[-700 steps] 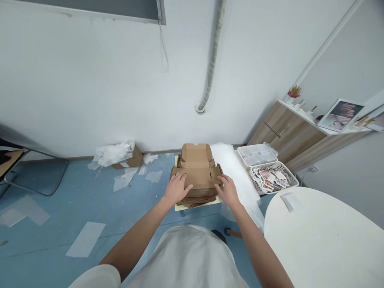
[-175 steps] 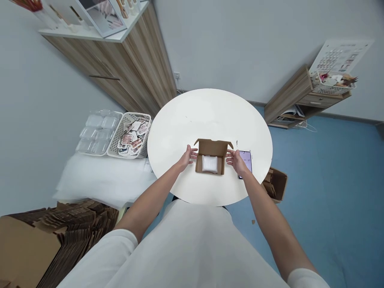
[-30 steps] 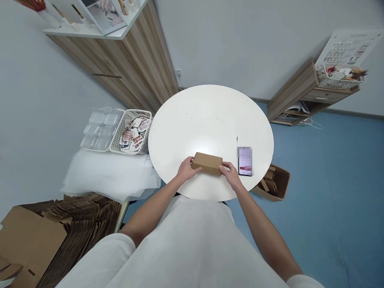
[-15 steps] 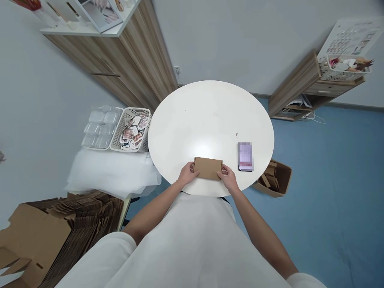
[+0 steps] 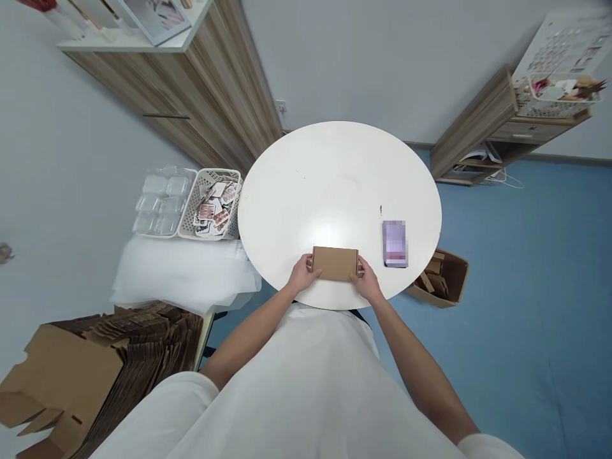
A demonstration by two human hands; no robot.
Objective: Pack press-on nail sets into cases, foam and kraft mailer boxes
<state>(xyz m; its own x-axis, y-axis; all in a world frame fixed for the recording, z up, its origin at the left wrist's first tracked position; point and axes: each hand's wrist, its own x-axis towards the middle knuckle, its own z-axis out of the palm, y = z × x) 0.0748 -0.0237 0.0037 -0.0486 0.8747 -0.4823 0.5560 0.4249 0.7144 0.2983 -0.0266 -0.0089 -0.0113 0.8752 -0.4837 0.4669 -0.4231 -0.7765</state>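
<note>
— While clasped at the near edge of the table [image 5: 335,172], looks like what?
— Shut cardboard box [image 5: 335,264]: flat, rectangular, plain matte brown.
— Held how?
— Pinched at both short ends, left hand [image 5: 302,275] curled on the left end, right hand [image 5: 366,280] on the right.
— Around?
— Round, smooth white surface with soft glare; phone [image 5: 394,243] just right; blue floor [image 5: 526,255]; wood-grain cabinet [image 5: 210,95] far left; folded brown cartons [image 5: 119,357] stacked near left.
</note>
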